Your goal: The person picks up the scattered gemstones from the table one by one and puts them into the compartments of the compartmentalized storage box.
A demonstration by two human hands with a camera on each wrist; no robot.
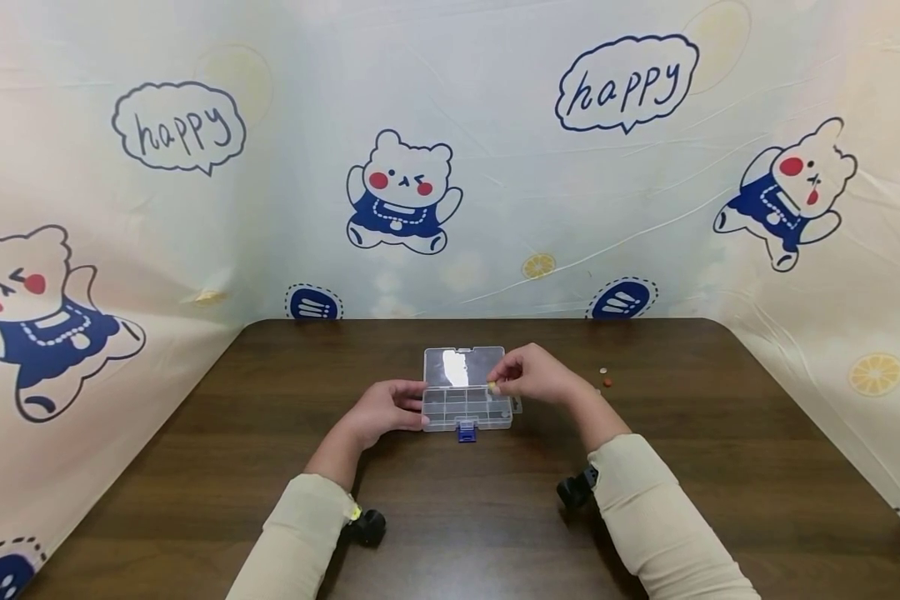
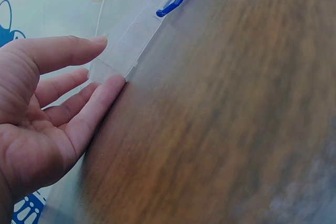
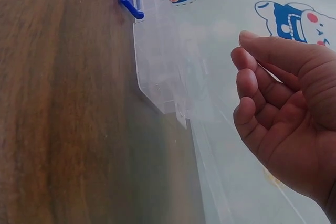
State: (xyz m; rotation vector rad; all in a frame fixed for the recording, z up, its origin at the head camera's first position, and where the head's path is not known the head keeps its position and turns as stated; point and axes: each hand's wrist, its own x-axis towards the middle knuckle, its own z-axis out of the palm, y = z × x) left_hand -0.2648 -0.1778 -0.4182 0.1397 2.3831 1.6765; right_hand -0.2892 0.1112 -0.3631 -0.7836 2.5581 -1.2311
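Note:
A clear plastic compartment box [image 1: 467, 414] with its lid [image 1: 446, 367] raised lies in the middle of the table. A blue latch [image 1: 467, 432] hangs at its front side. My left hand [image 1: 378, 411] holds the box's left end, thumb and fingers at its corners. In the left wrist view the fingertips [image 2: 119, 81] are right at the box's lower edge. Over the right rear compartments, my right hand [image 1: 531, 372] pinches a tiny yellow piece [image 1: 492, 386] between thumb and forefinger. From the right wrist that piece is hidden behind the fingertips [image 3: 247, 38].
To the right of the box, a small pale piece [image 1: 603, 370] and a small orange-red piece [image 1: 607, 382] lie on the wooden table [image 1: 450, 517]. A printed cloth [image 1: 495, 208] with bears stands behind and beside the table. Each wrist carries a black camera [image 1: 367, 527].

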